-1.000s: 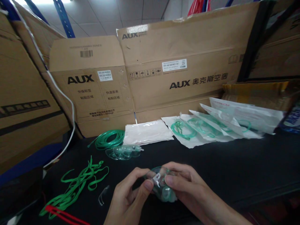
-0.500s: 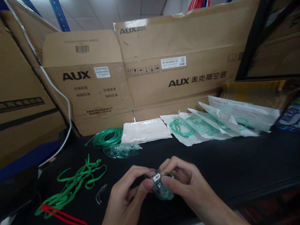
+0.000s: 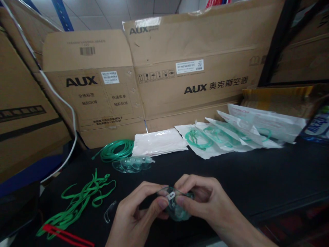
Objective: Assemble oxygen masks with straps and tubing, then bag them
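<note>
Low over the black table, both hands pinch a clear green oxygen mask (image 3: 177,212). My left hand (image 3: 140,209) grips its left side between thumb and fingers. On the right side my right hand (image 3: 203,199) is closed, its thumb pressed beside a small white slotted clip (image 3: 171,195) on the mask. The fingers cover part of the mask's rim. Left of my left hand lie a thin clear and metal strip (image 3: 110,212) and a tangle of green elastic straps (image 3: 82,202), with a red band (image 3: 66,235) across its near end.
Behind the hands lie nested clear masks (image 3: 133,164), a coil of green tubing (image 3: 115,151) and a stack of white pouches (image 3: 160,142). Opened pouches with green tubing (image 3: 199,140) lean in a row at right. Cardboard (image 3: 192,92) walls the table's back; a white cable (image 3: 73,118) hangs at left.
The hands keep their pinch on the mask, which has turned slightly, with the white clip tilting. The whole view has shifted slightly.
</note>
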Demonstrator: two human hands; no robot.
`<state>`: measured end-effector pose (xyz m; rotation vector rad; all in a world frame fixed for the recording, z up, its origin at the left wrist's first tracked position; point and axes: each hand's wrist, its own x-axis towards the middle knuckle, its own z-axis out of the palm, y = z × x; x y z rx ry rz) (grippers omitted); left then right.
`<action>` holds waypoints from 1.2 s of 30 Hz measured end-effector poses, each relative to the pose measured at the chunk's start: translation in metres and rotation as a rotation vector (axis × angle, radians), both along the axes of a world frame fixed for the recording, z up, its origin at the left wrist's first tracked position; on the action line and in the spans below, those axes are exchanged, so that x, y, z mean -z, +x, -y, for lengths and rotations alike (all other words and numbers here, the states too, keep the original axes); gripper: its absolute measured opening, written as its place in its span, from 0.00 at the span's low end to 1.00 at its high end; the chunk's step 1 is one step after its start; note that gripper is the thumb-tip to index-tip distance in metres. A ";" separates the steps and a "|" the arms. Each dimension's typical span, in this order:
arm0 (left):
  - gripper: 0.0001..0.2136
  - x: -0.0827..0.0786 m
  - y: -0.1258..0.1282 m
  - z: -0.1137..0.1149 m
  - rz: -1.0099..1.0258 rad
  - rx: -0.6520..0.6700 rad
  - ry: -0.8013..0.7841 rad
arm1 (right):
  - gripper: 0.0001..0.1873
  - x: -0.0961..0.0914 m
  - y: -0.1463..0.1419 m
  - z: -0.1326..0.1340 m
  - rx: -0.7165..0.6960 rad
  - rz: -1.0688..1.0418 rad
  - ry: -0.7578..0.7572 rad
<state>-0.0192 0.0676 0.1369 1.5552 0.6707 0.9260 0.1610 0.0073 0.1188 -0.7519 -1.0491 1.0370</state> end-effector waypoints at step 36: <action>0.08 -0.016 -0.011 -0.002 -0.192 0.081 0.893 | 0.08 -0.025 0.014 0.016 -0.264 0.057 -0.187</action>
